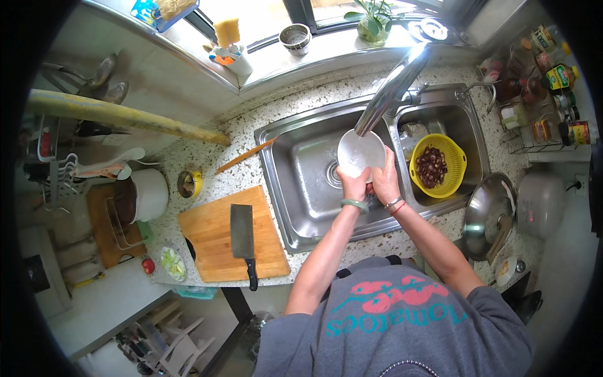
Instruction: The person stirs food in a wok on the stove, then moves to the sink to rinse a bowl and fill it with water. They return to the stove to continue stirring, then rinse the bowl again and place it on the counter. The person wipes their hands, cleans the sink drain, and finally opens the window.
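A white bowl (360, 152) is held beneath the spout of the chrome faucet (392, 91), over the left basin of the steel sink (295, 207). My left hand (353, 183), with a green bangle at its wrist, grips the bowl's near left edge. The near right edge is in the grasp of my right hand (386, 179). Small reddish things show below and between my hands, too hidden to name. In the right basin stands a yellow colander (460, 164) with dark red-brown pieces (432, 167) in it.
Left of the sink, a cleaver (242, 229) lies on a wooden cutting board (207, 226), its handle over the near edge. Beside it are a plate of pale green pieces (173, 264) and a yellow mug (196, 182). A steel wok (487, 213) sits right of the sink.
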The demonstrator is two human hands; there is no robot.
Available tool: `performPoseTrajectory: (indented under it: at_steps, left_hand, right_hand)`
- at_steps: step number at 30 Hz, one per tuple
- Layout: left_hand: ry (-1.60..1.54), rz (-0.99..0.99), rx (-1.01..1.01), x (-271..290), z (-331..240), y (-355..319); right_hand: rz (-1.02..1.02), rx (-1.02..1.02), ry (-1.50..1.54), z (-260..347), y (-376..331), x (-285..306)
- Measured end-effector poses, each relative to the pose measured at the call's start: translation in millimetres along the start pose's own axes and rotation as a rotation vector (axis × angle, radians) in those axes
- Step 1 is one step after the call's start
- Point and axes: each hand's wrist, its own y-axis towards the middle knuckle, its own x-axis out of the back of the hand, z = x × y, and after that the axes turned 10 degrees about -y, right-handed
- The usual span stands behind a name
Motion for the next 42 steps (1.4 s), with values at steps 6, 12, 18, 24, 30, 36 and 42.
performPoseTrajectory:
  at_steps: [6, 12, 18, 24, 30, 36, 42]
  left_hand:
    - [0.387, -0.016, -0.027, 21.2, -30.1, 23.4]
    - [-0.314, 0.19, 0.47, 46.5, -82.9, 24.5]
    - [-0.146, 0.193, 0.225, 46.7, -109.4, 2.8]
    - [-0.471, 0.118, 0.485, 55.9, -100.3, 2.4]
    - [-0.502, 0.149, 0.458, 26.0, -69.5, 0.3]
    - [-0.331, 0.154, 0.305, 26.8, -62.3, 16.2]
    - [-0.304, 0.15, 0.257, 30.3, -65.3, 21.7]
  right_hand:
    - [0.094, 0.034, 0.034, 3.3, -6.9, -3.3]
    - [0.352, -0.225, 0.36, -22.1, 19.7, -2.2]
    - [0.053, 0.038, -0.201, -15.5, 45.5, -25.4]
    - [0.083, 0.159, -0.185, -7.0, 48.0, -0.8]
    - [-0.201, -0.002, 0.235, -8.6, 100.4, 54.7]
    - [-0.376, 0.232, 0.304, 30.6, 144.3, 94.0]
    - [-0.631, 0.206, 0.305, 55.6, 142.2, 92.9]
